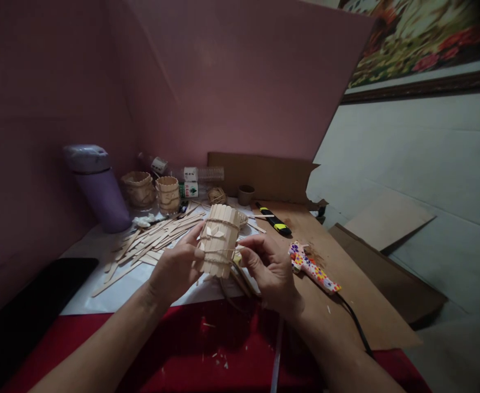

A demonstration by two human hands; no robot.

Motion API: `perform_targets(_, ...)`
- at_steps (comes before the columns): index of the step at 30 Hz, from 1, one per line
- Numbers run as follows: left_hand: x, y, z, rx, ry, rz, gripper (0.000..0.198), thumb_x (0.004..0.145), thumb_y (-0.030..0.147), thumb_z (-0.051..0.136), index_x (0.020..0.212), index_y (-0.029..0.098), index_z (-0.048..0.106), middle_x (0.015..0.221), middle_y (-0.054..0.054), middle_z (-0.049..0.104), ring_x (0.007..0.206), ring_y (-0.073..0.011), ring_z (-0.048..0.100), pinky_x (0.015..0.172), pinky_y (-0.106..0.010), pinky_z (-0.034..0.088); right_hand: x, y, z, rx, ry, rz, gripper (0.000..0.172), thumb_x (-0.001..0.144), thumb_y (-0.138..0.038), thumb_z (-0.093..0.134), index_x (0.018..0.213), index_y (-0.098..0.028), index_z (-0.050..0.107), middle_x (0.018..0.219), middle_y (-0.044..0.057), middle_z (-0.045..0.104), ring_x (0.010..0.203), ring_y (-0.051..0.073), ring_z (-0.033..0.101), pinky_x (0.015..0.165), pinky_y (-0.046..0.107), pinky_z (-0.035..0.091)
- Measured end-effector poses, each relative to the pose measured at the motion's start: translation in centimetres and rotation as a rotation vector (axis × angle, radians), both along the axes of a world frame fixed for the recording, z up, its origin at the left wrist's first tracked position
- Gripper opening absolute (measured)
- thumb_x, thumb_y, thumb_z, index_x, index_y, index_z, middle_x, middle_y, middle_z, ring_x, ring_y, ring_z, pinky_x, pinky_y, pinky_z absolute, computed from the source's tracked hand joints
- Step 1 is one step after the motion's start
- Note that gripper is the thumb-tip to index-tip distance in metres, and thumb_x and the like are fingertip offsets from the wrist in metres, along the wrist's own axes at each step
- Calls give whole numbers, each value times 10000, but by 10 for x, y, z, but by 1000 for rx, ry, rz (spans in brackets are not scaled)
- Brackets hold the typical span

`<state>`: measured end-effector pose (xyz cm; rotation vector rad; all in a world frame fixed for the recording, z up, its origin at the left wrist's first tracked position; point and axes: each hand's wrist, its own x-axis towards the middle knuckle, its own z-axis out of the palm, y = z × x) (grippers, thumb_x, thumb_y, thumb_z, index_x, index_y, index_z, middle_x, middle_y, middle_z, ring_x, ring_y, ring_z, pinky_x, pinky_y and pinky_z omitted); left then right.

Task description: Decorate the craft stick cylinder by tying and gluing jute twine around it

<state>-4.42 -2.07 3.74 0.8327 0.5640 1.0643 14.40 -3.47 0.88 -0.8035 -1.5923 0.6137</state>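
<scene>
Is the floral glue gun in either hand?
No, the floral glue gun lies on the brown board; the left hand and right hand are at the stick-covered cylinder.

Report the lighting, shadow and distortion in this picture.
Head view: dim overall, though the pale stick cup stands out; head view: the red cloth is shadowed near its middle; head view: the purple bottle leans outward, probably wide-angle distortion; head view: the upper right corner darkens.

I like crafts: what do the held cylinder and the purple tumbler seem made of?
Cylinder: seemingly bare wood; pale, matte slats with rounded tops. Its cord: perhaps jute, being thin and tan. Tumbler: plastic or coated metal; its smooth purple surface doesn't settle which.
</scene>
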Motion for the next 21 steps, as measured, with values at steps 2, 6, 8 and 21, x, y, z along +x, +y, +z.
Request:
perform_targets(2, -1, 0, 1, -6, -13, -30, 783, 614, 132, 595, 1386, 230, 505, 1006, -32, 729, 861, -205, 668, 772, -289, 517, 2, 2, 3, 33, 12, -36, 126, 930, -312, 611, 939, -194, 652, 690, -13, 630, 569, 105, 560, 515, 216, 439)
perform_targets(6, -4, 0, 1, -7, -55, -96, 807, 605, 130, 620, 1396, 228, 497, 934, -20, 741, 794, -203, 680, 736, -290, 534, 4, 4, 7, 184, -74, -122, 67, 919, -226, 613, 903, -196, 670, 791, 19, 672, 693, 134, 613, 614, 244, 478)
perform_targets(8, -5, 0, 1, 17, -77, -134, 803, 614, 134, 617, 1403, 217, 497, 914, -26, 745, 805, -220, 689, 728, -301, 541, 5, 4, 8, 235, -105, -129, 56, 919, -207, 611, 907, -199, 666, 810, 19, 664, 724, 138, 614, 638, 250, 480)
perform_targets(21, -12, 9, -10, 13, -229, -232, 729, 665, 202, 596, 1385, 129, 501, 1048, -139, 747, 1023, -359, 691, 934, -529, 511, 5, 4, 12, 283, -91, -222, 104, 908, -127, 597, 908, -212, 657, 835, 14, 654, 779, 150, 618, 695, 263, 487)
